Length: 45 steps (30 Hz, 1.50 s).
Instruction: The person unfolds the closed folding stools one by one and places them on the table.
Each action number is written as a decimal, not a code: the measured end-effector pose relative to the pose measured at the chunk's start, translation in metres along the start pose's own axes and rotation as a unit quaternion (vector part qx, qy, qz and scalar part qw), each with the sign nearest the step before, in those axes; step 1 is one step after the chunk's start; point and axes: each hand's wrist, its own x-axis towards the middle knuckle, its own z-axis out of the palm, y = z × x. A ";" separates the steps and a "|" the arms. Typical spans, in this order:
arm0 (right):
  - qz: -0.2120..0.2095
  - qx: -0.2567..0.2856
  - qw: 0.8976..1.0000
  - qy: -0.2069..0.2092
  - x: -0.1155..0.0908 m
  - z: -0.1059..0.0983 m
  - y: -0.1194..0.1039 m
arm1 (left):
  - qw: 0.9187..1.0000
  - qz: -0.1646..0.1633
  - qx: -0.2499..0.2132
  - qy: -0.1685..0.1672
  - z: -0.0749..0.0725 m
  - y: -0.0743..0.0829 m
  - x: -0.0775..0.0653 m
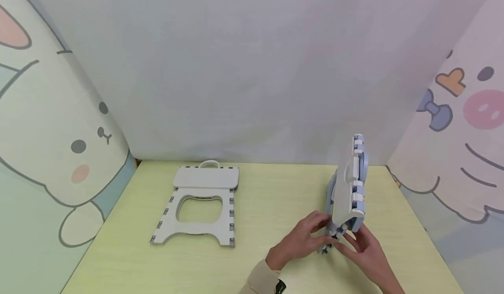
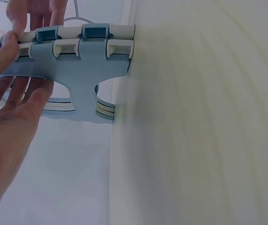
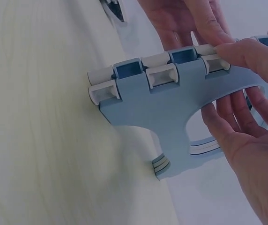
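Observation:
A blue-and-white folding step stool (image 1: 345,193) stands edge-up on the right of the table, its panels partly folded together. My left hand (image 1: 300,240) grips its near side, thumb on the hinged edge and fingers behind the panel. From the other side my right hand (image 1: 369,253) holds the same near end, its thumb close to the left thumb. In the right wrist view, blue and white hinge knuckles line the edge of the blue leg panel (image 3: 171,105), and right-hand fingers (image 3: 239,112) show through its cut-out.
A second folding stool (image 1: 205,178), white and grey with a carry handle, lies folded flat on the left of the pale yellow table (image 1: 271,197). A plain pale back wall (image 1: 252,75) and cartoon-printed side panels surround the table.

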 end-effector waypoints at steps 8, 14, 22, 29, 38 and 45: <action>-0.014 -0.052 0.998 0.031 0.000 0.006 0.003 | 0.998 -0.015 -0.056 -0.007 -0.002 0.003 0.001; -0.029 -0.108 0.992 0.057 0.000 0.010 0.004 | 1.000 -0.009 -0.019 0.002 0.001 -0.002 0.001; -0.038 -0.121 0.990 0.065 -0.001 0.011 0.004 | 0.999 -0.019 -0.045 0.001 0.013 -0.029 -0.003; -0.043 -0.132 0.988 0.063 -0.001 0.011 0.005 | 1.000 -0.016 -0.020 -0.004 0.015 -0.032 -0.005; -0.052 -0.143 0.986 0.065 -0.003 0.016 -0.020 | 1.000 -0.023 -0.008 -0.002 0.015 -0.033 -0.006; -0.061 -0.142 0.986 0.064 -0.006 0.011 -0.008 | 1.000 -0.009 0.001 -0.003 0.013 -0.030 -0.006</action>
